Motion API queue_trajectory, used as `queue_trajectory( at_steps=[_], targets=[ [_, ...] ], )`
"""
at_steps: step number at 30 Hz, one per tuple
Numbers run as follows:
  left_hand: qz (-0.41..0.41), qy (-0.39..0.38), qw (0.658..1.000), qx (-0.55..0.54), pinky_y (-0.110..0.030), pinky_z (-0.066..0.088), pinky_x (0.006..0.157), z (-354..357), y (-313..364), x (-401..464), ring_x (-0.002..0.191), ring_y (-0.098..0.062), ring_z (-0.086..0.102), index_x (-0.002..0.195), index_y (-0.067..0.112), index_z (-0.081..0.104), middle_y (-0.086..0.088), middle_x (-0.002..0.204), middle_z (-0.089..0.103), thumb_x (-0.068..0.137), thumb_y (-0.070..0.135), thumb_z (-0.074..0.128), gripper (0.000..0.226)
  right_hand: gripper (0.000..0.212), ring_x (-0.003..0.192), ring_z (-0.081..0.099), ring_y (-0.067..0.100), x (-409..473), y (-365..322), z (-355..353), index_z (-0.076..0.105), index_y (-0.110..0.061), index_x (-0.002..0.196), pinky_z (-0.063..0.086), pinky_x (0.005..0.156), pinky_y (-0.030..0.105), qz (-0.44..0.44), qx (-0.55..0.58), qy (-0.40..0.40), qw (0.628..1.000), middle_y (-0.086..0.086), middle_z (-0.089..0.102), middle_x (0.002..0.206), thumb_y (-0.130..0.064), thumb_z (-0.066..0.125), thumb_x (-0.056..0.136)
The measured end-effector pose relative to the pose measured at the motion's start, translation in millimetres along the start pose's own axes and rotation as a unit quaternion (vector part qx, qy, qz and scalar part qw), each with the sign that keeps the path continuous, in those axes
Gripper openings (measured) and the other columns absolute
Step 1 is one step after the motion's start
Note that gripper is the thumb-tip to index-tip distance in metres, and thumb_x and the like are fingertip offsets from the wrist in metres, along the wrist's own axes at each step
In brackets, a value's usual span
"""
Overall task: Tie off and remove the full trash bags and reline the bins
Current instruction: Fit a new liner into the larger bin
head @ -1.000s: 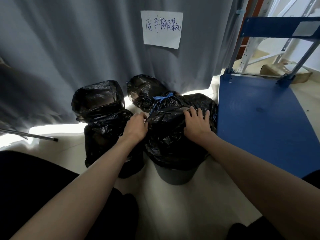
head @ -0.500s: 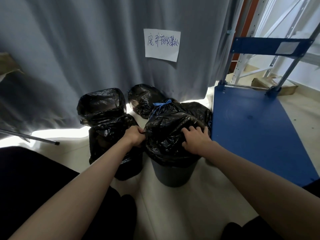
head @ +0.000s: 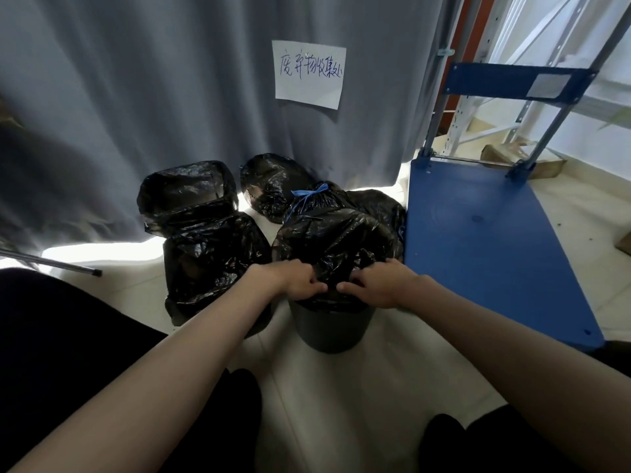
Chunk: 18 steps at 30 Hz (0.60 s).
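Note:
A dark grey bin [head: 329, 331] stands on the floor in front of me, lined with a black trash bag [head: 336, 240] whose plastic bulges over the rim. My left hand [head: 297, 279] and my right hand [head: 377, 285] both pinch the bag's near edge at the rim, fingers closed on the plastic, almost touching each other. Behind this bin sits a full black bag tied with a blue drawstring [head: 309, 196]. To the left are two more bins covered in black bags [head: 211, 261] [head: 187, 192].
A blue platform trolley [head: 485, 247] stands close on the right of the bin. A grey curtain [head: 170, 90] with a handwritten paper sign [head: 309, 73] hangs behind. Another black bag [head: 269, 182] lies by the curtain. A metal rod [head: 51, 262] lies at left.
Both hands slid from the bag's sides down to its near edge and closed on the plastic. My view has risen and pulled back slightly.

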<state>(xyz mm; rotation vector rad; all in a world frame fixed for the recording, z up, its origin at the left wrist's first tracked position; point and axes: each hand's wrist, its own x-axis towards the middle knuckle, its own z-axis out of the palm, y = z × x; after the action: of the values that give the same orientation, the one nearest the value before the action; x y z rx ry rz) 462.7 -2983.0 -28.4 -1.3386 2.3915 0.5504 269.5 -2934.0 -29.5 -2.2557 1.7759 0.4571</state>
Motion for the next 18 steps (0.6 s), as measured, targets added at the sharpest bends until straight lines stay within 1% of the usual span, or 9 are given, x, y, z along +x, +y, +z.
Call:
queue_trajectory(
  at_steps=[2,3,6,8,10,12,14,16,18],
  targets=[
    [-0.050,-0.041,0.996,0.061,-0.039,0.034,0.105,8.6,6.0,7.2,0.129,-0.032,0.047,0.139,0.021,0.050,-0.013,0.139,0.052,0.099,0.059,0.022,0.062,0.071,0.121,0.054,0.025,-4.0,3.0,0.9,0.062,-0.014,0.123,0.025,0.115,0.044,0.020,-0.006,-0.025,0.999,0.010,0.064,0.122,-0.061,0.015,0.099],
    [-0.063,-0.057,0.994,0.072,-0.040,0.031,0.107,10.4,8.9,9.8,0.133,-0.032,0.042,0.143,0.020,0.044,-0.012,0.145,0.046,0.098,0.059,0.018,0.065,0.070,0.120,0.055,0.025,-4.8,4.0,-0.1,0.064,-0.009,0.118,0.023,0.116,0.043,0.026,-0.008,-0.024,0.999,0.011,0.065,0.119,-0.058,0.016,0.101],
    [-0.082,-0.088,0.992,0.044,-0.041,0.024,0.113,8.1,16.8,18.2,0.141,-0.031,0.032,0.150,0.021,0.032,-0.010,0.154,0.035,0.095,0.063,0.020,0.070,0.060,0.117,0.056,0.025,-1.3,5.3,-5.4,0.064,-0.008,0.114,0.022,0.116,0.043,0.037,-0.027,-0.021,0.999,0.011,0.064,0.117,-0.052,0.025,0.102],
    [-0.070,-0.086,0.993,0.036,-0.039,0.027,0.111,4.6,20.9,26.4,0.139,-0.030,0.035,0.149,0.020,0.035,-0.009,0.152,0.038,0.095,0.061,0.031,0.068,0.051,0.118,0.054,0.026,4.0,4.4,-7.7,0.061,-0.010,0.118,0.025,0.115,0.043,0.045,-0.044,-0.029,0.998,0.011,0.062,0.121,-0.047,0.031,0.102],
    [-0.054,-0.042,0.995,0.070,-0.040,0.037,0.104,1.4,22.3,35.6,0.130,-0.030,0.046,0.139,0.018,0.048,-0.010,0.143,0.048,0.093,0.058,0.043,0.061,0.046,0.125,0.048,0.028,10.9,3.4,-6.5,0.057,-0.011,0.125,0.026,0.114,0.044,0.056,-0.068,-0.012,0.996,0.012,0.057,0.129,-0.045,0.038,0.100],
    [-0.028,0.018,0.992,0.124,-0.042,0.038,0.103,-0.8,21.9,45.9,0.129,-0.031,0.044,0.135,0.016,0.052,-0.009,0.141,0.045,0.092,0.055,0.050,0.058,0.050,0.134,0.036,0.031,19.5,3.4,-4.4,0.049,-0.014,0.136,0.023,0.116,0.046,0.057,-0.094,0.039,0.993,0.013,0.045,0.142,-0.045,0.045,0.097],
    [-0.014,0.045,0.988,0.149,-0.044,0.031,0.110,-1.0,21.5,57.0,0.137,-0.032,0.032,0.145,0.019,0.042,-0.009,0.150,0.032,0.091,0.058,0.050,0.067,0.062,0.144,0.020,0.035,28.9,5.7,-2.4,0.033,-0.017,0.148,0.016,0.119,0.049,0.055,-0.098,0.075,0.991,0.015,0.023,0.156,-0.046,0.050,0.095],
    [-0.009,0.031,0.986,0.164,-0.046,0.022,0.117,-0.4,20.6,66.8,0.145,-0.032,0.019,0.152,0.023,0.028,-0.007,0.160,0.016,0.089,0.062,0.050,0.077,0.074,0.149,0.005,0.037,38.3,8.1,0.6,0.020,-0.019,0.153,0.010,0.121,0.051,0.054,-0.090,0.084,0.991,0.014,0.003,0.162,-0.047,0.053,0.093],
    [-0.014,-0.005,0.984,0.175,-0.047,0.011,0.121,1.6,19.2,77.3,0.150,-0.031,0.003,0.156,0.025,0.016,-0.005,0.164,-0.002,0.089,0.063,0.050,0.085,0.082,0.149,-0.002,0.036,46.9,10.5,4.9,0.010,-0.020,0.155,0.007,0.121,0.050,0.058,-0.081,0.076,0.992,0.013,-0.006,0.163,-0.048,0.055,0.092]
  ],
)
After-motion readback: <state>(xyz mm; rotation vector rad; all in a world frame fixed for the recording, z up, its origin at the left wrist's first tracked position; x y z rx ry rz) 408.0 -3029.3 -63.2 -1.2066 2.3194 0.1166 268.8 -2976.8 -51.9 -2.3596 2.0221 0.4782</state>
